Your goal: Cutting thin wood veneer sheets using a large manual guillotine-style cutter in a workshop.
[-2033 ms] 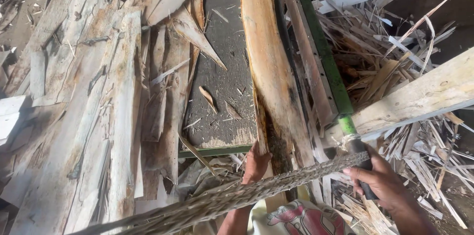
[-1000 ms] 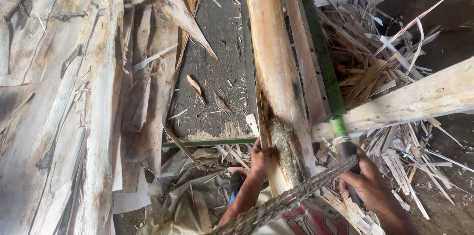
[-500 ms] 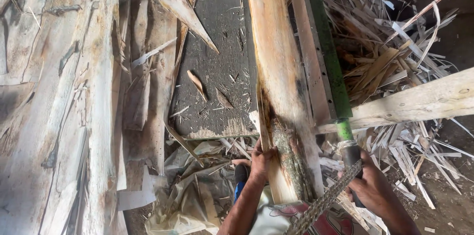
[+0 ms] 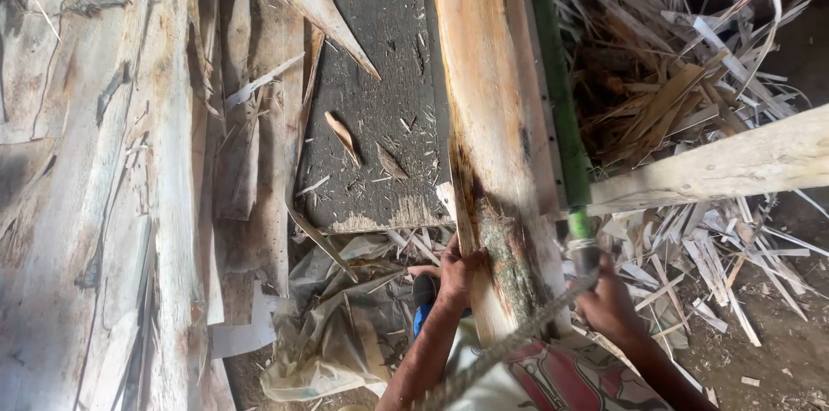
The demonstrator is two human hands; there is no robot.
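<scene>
A long pale wood slab with a dark, mossy near end lies lengthwise on a dark bench top. My left hand grips the slab's left edge near that end. A green bar runs along the slab's right side. My right hand is closed at the bar's near tip, on the end of a thick twisted rope. The rope slants down-left across my lap. A small blue thing shows just under my left wrist.
Rough bark slabs are stacked on the left. A heap of splintered offcuts fills the right, crossed by a pale beam. Crumpled sheeting lies below the bench's near edge. Loose chips dot the bench.
The rope, which stretched nearly level across the view, has swung steeper and lower toward my lap. My left hand has settled on the slab's edge. The view has shifted closer to the slab.
</scene>
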